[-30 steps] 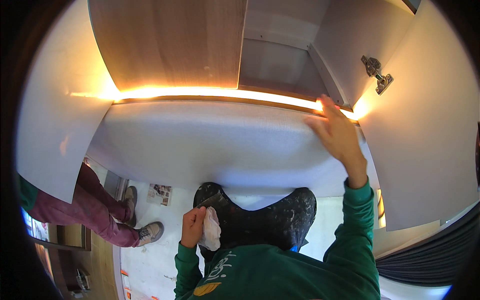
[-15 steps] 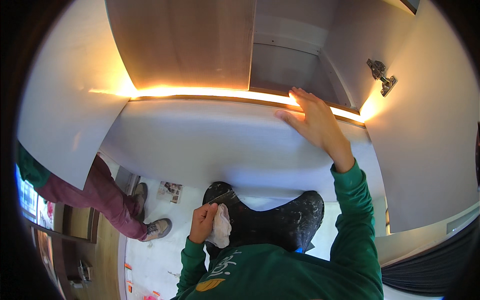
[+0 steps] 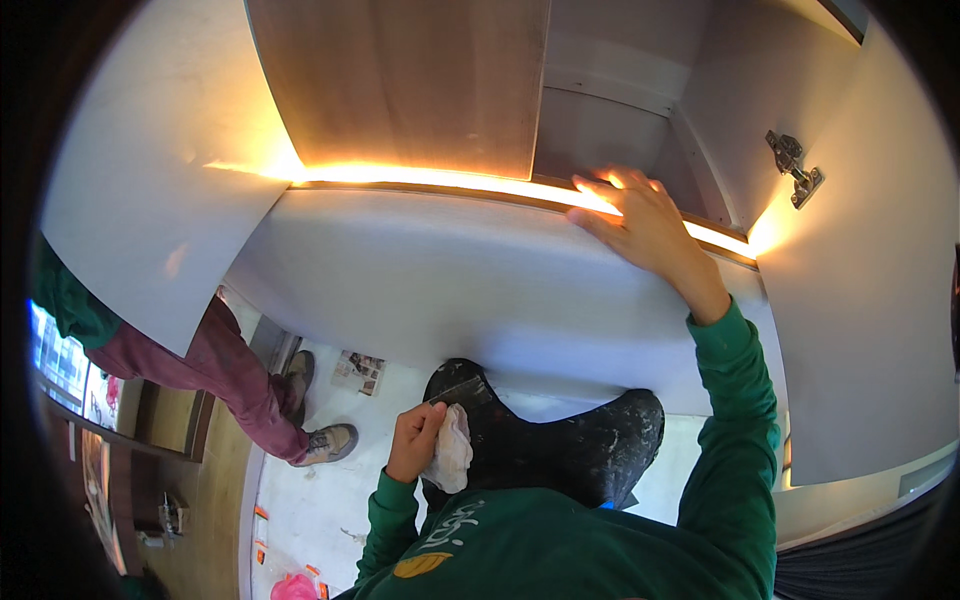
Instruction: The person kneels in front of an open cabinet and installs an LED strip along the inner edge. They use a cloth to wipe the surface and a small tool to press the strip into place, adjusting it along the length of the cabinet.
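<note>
My left hand [image 3: 414, 440] is closed in front of my lap around a crumpled white cloth [image 3: 453, 450]. A thin, flat dark edge [image 3: 458, 389] sticks out past its fingers; I cannot tell what it belongs to. Farther up, my right hand [image 3: 640, 222] reaches over the glowing light strip [image 3: 420, 180] along the cabinet's lower edge. Its fingers are spread, slightly blurred, and nothing shows in them. Above the strip, a brown cabinet door [image 3: 400, 90] covers the left part, while the grey cabinet interior [image 3: 610, 130] lies open on the right.
A metal hinge [image 3: 795, 168] juts from the grey right-hand panel [image 3: 870, 300]. Below the strip runs a pale panel [image 3: 480, 270]. Another person in maroon trousers [image 3: 230, 380] stands at the left behind a white panel [image 3: 150, 150]. A printed sheet [image 3: 358, 372] and a pink item [image 3: 293, 587] lie on the floor.
The whole view has shifted, so the cabinet sits a little farther right. My right hand's fingers have lifted and curled slightly at the light strip. My left hand still holds the cloth.
</note>
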Action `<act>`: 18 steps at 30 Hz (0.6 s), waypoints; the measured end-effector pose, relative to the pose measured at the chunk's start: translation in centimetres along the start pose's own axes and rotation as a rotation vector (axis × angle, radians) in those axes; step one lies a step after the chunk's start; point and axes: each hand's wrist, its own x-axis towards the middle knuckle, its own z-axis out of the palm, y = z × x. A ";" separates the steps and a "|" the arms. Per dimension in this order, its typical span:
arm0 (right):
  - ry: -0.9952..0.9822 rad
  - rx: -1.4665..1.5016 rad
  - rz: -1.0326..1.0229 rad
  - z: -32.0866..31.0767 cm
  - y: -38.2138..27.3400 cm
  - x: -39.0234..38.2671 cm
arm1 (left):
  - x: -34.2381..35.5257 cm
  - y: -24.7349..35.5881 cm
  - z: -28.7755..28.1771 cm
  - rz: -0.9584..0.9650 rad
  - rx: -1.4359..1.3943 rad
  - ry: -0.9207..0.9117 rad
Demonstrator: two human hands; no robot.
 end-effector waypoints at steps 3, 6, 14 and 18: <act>0.002 -0.018 0.040 -0.7 0.4 -0.9 | -0.2 0.0 -0.5 -0.012 0.080 0.026; 0.014 -0.052 0.062 -1.2 0.6 -1.6 | -0.2 0.1 -0.8 -0.037 0.076 0.033; 0.131 -0.098 0.185 -1.7 1.5 -3.2 | -0.5 -0.2 -1.0 0.000 0.061 0.048; 0.665 0.139 -0.100 -1.2 -1.3 -7.7 | 0.4 -0.9 -0.7 -0.051 0.079 0.024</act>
